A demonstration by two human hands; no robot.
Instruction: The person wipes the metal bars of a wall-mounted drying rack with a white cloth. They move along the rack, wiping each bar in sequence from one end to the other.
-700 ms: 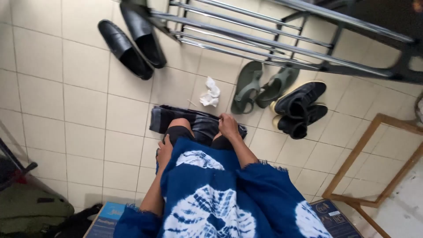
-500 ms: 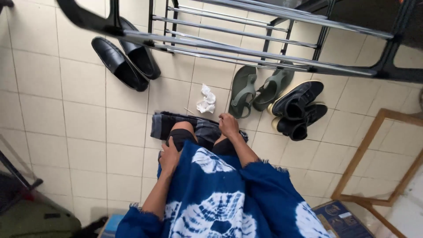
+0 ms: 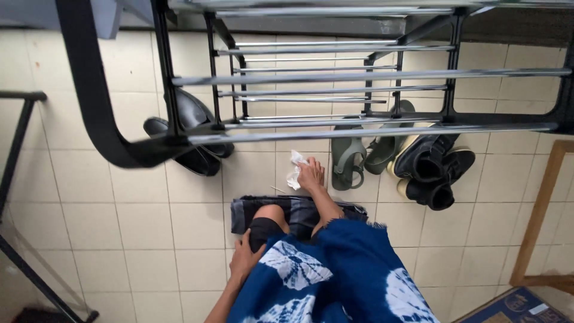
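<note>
My right hand (image 3: 312, 175) stretches forward over the tiled floor and touches a crumpled white tissue (image 3: 295, 167); I cannot tell if the fingers have closed on it. My left hand (image 3: 245, 260) rests on my left knee, fingers spread, beside the edge of my blue and white tie-dye garment (image 3: 335, 281). A dark striped cloth (image 3: 299, 210) lies on the floor under my knees.
A black and chrome rack (image 3: 311, 78) stands over the floor ahead. Under it sit black dress shoes (image 3: 191, 157), green sandals (image 3: 350, 161) and black sneakers (image 3: 433, 170). A wooden frame (image 3: 541, 215) lies at the right, a black metal stand (image 3: 18, 155) at the left.
My right hand left the striped cloth and reached forward to the white tissue. The view tilted forward, bringing the rack lower into sight. My left hand stayed on the knee.
</note>
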